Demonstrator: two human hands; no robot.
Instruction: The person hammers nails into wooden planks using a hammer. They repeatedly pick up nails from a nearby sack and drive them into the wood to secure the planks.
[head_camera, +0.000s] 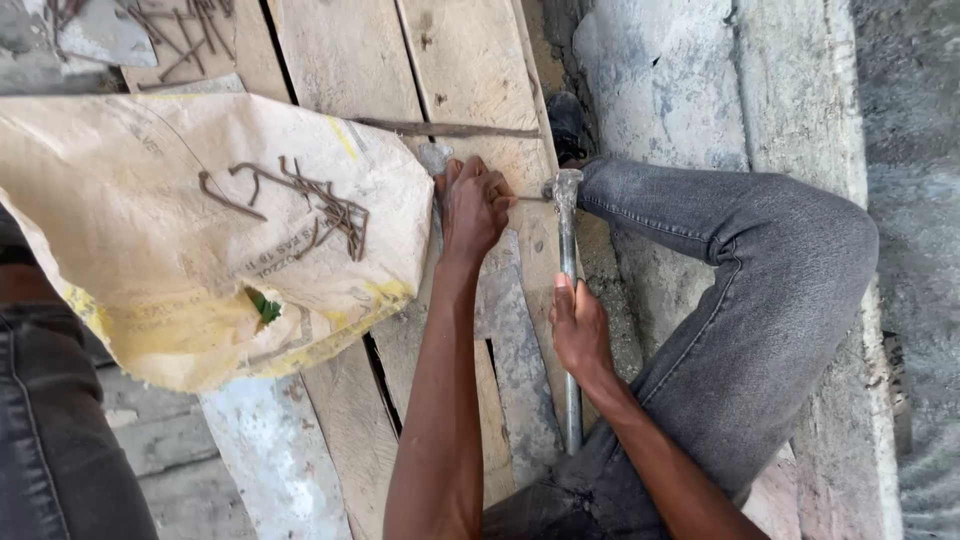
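Steel hammer (568, 250) (long shaft), right hand (580, 330) gripping, nail (527, 199) pinched

Both forearms are bare, with no sleeves showing, and the hands, the left hand (472, 208) and the right hand (580, 328), are ungloved. The person wears grey denim jeans (760, 300) (faded, stitched seams) and a dark shoe (568, 126) beyond the knee.

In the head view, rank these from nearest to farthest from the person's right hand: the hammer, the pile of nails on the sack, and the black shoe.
Measured from the right hand:
1. The hammer: its handle is in that hand's grip.
2. The black shoe: up the frame, beyond the hammer head, at the planks' edge.
3. The pile of nails: far to the left, lying on the sack.
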